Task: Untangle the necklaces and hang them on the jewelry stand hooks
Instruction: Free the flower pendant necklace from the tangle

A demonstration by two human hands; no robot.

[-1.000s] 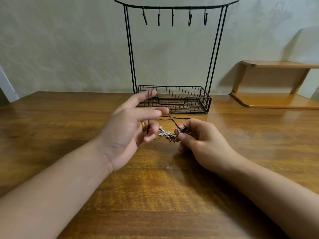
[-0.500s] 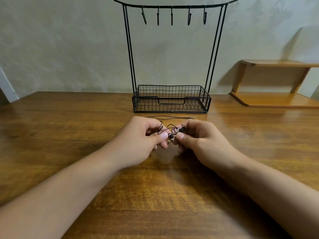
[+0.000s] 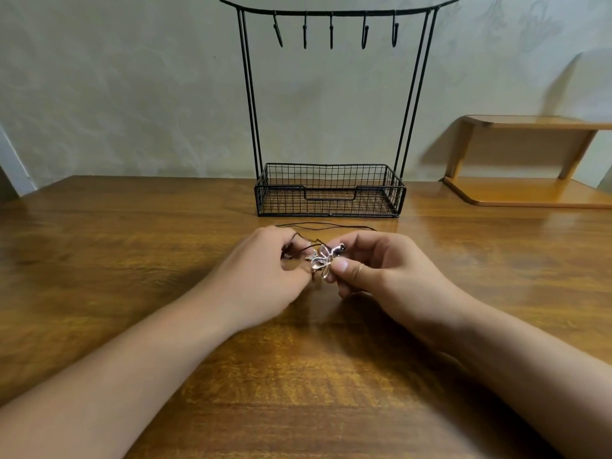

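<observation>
Just before the jewelry stand (image 3: 329, 190), both hands curl on the tangled necklaces (image 3: 323, 258) — left hand (image 3: 261, 276) gripping cords, right hand (image 3: 381, 270) pinching the pendant.

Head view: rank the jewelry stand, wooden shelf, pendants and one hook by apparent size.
1. Jewelry stand
2. Wooden shelf, partly cut off by the frame edge
3. Pendants, nearer the camera
4. Hook

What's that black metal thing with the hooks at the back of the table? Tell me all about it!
It is a jewelry stand of thin black wire, standing upright on the wooden table near the wall. A curved top bar carries five small hooks, all bare. Slim double posts on each side run down to a mesh basket at the bottom. Neither hand touches it.
</observation>
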